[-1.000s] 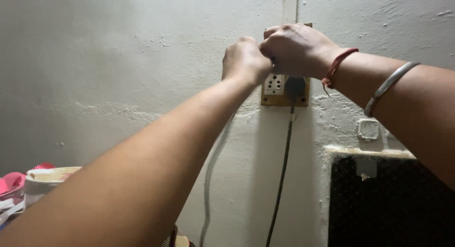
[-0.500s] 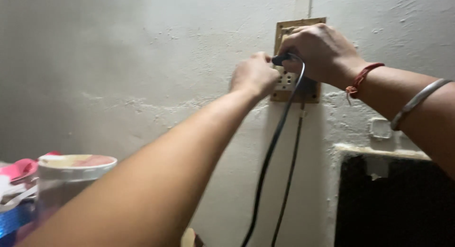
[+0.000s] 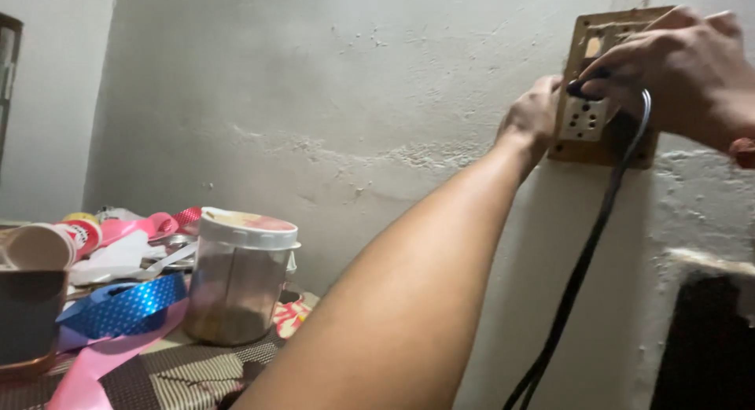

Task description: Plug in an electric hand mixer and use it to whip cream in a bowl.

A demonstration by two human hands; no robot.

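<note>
The rough grey plaster wall fills most of the view, and the view has swung left and come closer than it was a second ago, so the cluttered bench with its patterned cloth now shows at lower left. A dark panel sits at the lower right edge.

The left arm stretches up across the middle of the view to the wall, and the left hand rests curled against the left edge of the wooden socket board; its fingers are hidden behind the knuckles, so I cannot tell how they stand. The right hand lies over the upper right of the board, its fingers closed together on a small dark plug at the top of the white socket plate. Half a second ago the hand held the plug at much the same spot, so the plug seems to stay at the socket rather than come away; whether its pins are fully seated is hidden by the fingers.

From the plug a black cable loops over the right side of the board and hangs down the wall to the bottom edge.

On the bench stands a clear plastic jar with a white lid, a blue dotted ribbon and a pink ribbon beside it, and a cup at the far left.
</note>
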